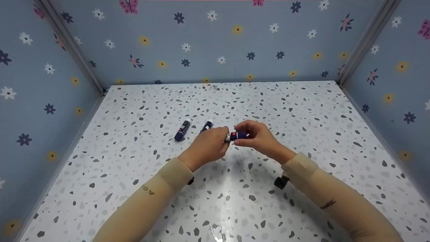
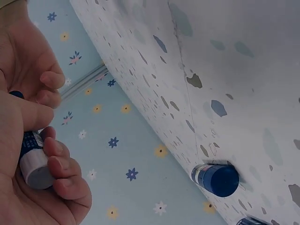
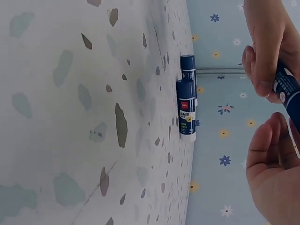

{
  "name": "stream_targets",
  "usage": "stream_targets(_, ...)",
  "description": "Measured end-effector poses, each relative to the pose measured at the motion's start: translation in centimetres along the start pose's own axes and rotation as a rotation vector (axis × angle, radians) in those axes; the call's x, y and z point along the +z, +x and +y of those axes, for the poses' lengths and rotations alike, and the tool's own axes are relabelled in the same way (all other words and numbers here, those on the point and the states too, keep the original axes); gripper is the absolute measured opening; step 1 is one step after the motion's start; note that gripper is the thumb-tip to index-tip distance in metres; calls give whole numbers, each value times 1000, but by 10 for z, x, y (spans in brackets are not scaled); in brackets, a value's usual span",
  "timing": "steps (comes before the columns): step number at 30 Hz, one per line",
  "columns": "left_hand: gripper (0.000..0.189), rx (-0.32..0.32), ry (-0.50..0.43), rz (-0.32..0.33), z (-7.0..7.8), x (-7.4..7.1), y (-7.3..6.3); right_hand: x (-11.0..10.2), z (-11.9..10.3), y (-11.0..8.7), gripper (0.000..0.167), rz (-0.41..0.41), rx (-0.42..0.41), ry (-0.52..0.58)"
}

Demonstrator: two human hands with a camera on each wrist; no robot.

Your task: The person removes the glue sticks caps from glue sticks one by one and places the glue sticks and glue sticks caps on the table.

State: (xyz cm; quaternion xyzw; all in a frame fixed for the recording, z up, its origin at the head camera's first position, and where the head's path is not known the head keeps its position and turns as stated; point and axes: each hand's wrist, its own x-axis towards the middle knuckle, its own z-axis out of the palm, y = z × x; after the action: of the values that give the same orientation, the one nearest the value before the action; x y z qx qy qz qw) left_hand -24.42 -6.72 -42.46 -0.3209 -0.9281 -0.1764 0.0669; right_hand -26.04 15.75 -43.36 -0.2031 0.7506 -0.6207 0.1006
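My left hand (image 1: 210, 143) grips a dark blue glue stick (image 1: 239, 135) over the table. In the left wrist view the white base (image 2: 36, 168) of that glue stick shows between curled fingers and palm. My right hand (image 1: 260, 137) is at the other end, thumb on the near side and bent fingers on the far side, loosely about the blue cap. Whether these fingers touch it is hard to see. Two more glue sticks lie on the table: one (image 1: 182, 131) left of my hands, the other (image 1: 207, 126) partly hidden behind my left hand.
A white speckled table (image 1: 134, 111) spreads under both arms. Blue panels with flowers and butterflies enclose it: a back wall (image 1: 215, 30), a left wall (image 1: 30, 111) and a right wall (image 1: 389, 84). Grey strips run up the corners.
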Motion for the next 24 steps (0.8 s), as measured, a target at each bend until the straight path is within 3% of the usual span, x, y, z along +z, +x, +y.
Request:
stream_targets(7, 15, -44, 84, -5, -1, -1, 0, -6, -7, -1, 47, -67, -83, -199)
stream_targets(17, 20, -30, 158, 46, -4, -1, -1, -12, -16, -2, 53, -164, -204, -634)
stream_targets(24, 19, -27, 198, 21, -4, -1, 0, -10, -22, -3, 48, -251, -274, -957)
